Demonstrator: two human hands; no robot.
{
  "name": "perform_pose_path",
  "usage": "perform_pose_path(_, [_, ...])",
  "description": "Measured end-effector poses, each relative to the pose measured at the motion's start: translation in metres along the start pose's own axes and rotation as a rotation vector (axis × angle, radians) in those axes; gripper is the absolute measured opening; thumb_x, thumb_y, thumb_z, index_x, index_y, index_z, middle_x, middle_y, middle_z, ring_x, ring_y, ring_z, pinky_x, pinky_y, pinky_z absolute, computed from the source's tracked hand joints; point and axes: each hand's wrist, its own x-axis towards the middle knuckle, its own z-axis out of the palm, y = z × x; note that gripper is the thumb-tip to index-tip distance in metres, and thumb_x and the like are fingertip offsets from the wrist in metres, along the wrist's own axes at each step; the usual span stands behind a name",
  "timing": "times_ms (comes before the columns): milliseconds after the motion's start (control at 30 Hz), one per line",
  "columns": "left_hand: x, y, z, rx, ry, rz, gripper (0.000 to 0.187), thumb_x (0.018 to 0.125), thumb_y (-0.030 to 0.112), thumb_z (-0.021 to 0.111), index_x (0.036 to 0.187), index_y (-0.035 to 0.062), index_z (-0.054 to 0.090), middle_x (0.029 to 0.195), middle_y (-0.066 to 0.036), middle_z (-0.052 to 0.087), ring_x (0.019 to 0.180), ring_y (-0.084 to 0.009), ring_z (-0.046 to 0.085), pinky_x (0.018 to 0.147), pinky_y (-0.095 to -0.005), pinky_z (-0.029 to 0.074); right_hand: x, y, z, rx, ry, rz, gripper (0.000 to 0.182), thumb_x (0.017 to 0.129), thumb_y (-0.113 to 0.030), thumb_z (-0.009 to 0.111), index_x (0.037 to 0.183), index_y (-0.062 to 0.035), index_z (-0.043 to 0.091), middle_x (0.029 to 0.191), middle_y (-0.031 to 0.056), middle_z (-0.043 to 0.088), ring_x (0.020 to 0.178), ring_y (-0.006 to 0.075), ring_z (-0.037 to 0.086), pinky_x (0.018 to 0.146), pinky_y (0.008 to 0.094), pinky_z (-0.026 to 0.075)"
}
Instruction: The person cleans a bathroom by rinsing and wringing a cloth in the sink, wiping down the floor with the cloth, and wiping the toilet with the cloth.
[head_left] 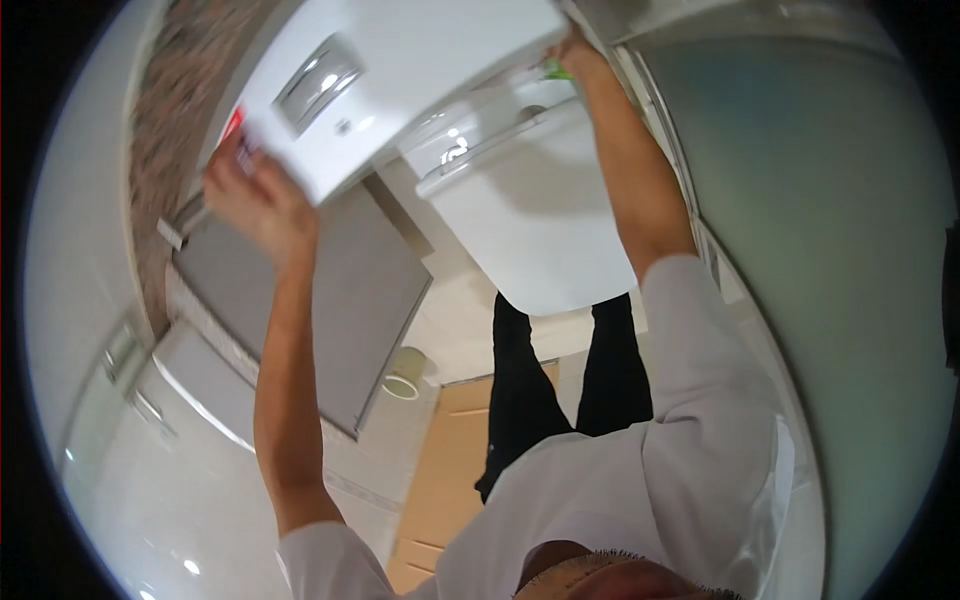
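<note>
A large white glossy box-like unit (430, 60) with a recessed metal fitting (320, 83) spans the top. My left hand (262, 195), blurred, is by its left end, fingers bent together around something small and unclear; a red patch (234, 122) shows just past the fingertips. At the unit's right end is my right hand (572, 52), its fingers closed and partly hidden, with a bright green item (556, 70) beside it. What it holds cannot be made out. Below the unit stands a white toilet with its lid (530, 220) down.
A grey flat-topped cabinet (300, 290) is at the left, below the left hand. A small pale bin (404, 372) stands on the floor. Brown patterned stone (170, 130) runs along the left; a frosted glass panel (800, 250) is at the right. A tan door (440, 480) lies lower down.
</note>
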Motion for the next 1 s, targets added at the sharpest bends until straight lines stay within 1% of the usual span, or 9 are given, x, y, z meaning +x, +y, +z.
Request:
perform_pose_path(100, [0.002,0.005,-0.001,-0.021,-0.058,-0.044,0.036,0.102,0.017,0.05,0.131,-0.0025,0.058,0.12,-0.02,0.056,0.112,-0.0355,0.049,0.1,-0.0471,0.037,0.062,0.027,-0.021,-0.121,-0.272,-0.028,0.066,0.103,-0.057,0.043,0.155,-0.0159,0.047,0.149,0.014,0.054,0.131,0.026,0.054,0.108,0.0468,0.046])
perform_pose_path(133, [0.002,0.007,-0.001,-0.041,-0.069,-0.026,0.036,0.102,0.017,0.05,0.131,-0.0025,0.058,0.12,-0.02,0.056,0.112,-0.0355,0.049,0.1,-0.0471,0.037,0.032,0.001,-0.002,-0.14,-0.156,0.068,0.049,0.103,-0.04,0.056,0.137,-0.0044,0.06,0.127,0.0095,0.065,0.114,0.0164,0.062,0.096,0.0357,0.05])
perform_pose_path(167, [0.001,0.008,0.0,-0.011,-0.077,-0.026,0.037,0.104,0.021,0.048,0.131,-0.0021,0.057,0.12,-0.019,0.055,0.113,-0.0346,0.048,0.1,-0.0467,0.037,-0.043,-0.038,0.021,-0.016,-0.108,0.131,0.047,0.103,-0.034,0.056,0.139,-0.0032,0.057,0.134,0.0148,0.062,0.123,0.0229,0.06,0.103,0.0363,0.047])
perform_pose_path(233, [0.002,0.001,-0.001,0.004,-0.06,-0.03,0.039,0.106,0.026,0.046,0.132,-0.0018,0.056,0.12,-0.018,0.054,0.114,-0.0337,0.047,0.1,-0.0463,0.036,-0.09,-0.032,0.022,-0.613,-0.265,-0.854,0.051,0.105,-0.031,0.048,0.145,0.0004,0.053,0.147,0.0145,0.056,0.135,0.0272,0.053,0.114,0.0372,0.039])
perform_pose_path(300, [0.001,-0.001,-0.001,0.036,-0.113,-0.033,0.044,0.108,0.033,0.041,0.133,-0.0005,0.056,0.123,-0.016,0.053,0.117,-0.0316,0.044,0.101,-0.0457,0.035,-0.15,-0.063,0.052,-0.486,-0.294,-0.944,0.049,0.102,-0.033,0.055,0.147,-0.0125,0.053,0.15,0.0172,0.052,0.138,0.0321,0.051,0.112,0.0378,0.042])
perform_pose_path(567, [-0.001,-0.005,-0.006,0.041,-0.174,-0.051,0.046,0.11,0.035,0.038,0.135,0.0003,0.055,0.126,-0.013,0.051,0.12,-0.0265,0.042,0.105,-0.0456,0.034,0.001,-0.022,0.008,-0.146,-0.088,0.052,0.051,0.106,-0.039,0.044,0.14,-0.0036,0.058,0.131,0.0146,0.065,0.111,0.0214,0.065,0.093,0.0347,0.053])
perform_pose_path(767, [-0.001,-0.01,-0.006,-0.022,-0.182,-0.098,0.048,0.112,0.036,0.035,0.137,0.0005,0.053,0.128,-0.011,0.05,0.123,-0.0252,0.042,0.105,-0.0443,0.035,0.006,-0.003,-0.005,-0.085,0.067,0.221,0.05,0.107,-0.038,0.042,0.134,-0.0008,0.061,0.123,0.0169,0.069,0.11,0.0254,0.067,0.093,0.0353,0.054])
perform_pose_path(833, [-0.002,-0.012,-0.006,0.011,-0.186,-0.074,0.048,0.111,0.036,0.036,0.137,0.0003,0.053,0.128,-0.012,0.049,0.124,-0.0249,0.042,0.105,-0.044,0.036,-0.04,-0.033,0.023,-0.02,0.084,0.239,0.049,0.106,-0.038,0.044,0.13,0.0009,0.063,0.117,0.0156,0.071,0.105,0.0243,0.068,0.093,0.0338,0.052])
perform_pose_path(1000, [-0.006,-0.016,-0.005,0.009,-0.171,-0.091,0.047,0.111,0.035,0.037,0.138,-0.0004,0.053,0.129,-0.012,0.05,0.124,-0.0257,0.043,0.105,-0.0434,0.037,-0.141,-0.065,0.063,-0.314,-0.087,-0.546,0.051,0.104,-0.042,0.048,0.126,0.0,0.066,0.112,0.0121,0.07,0.094,0.0203,0.065,0.091,0.031,0.047])
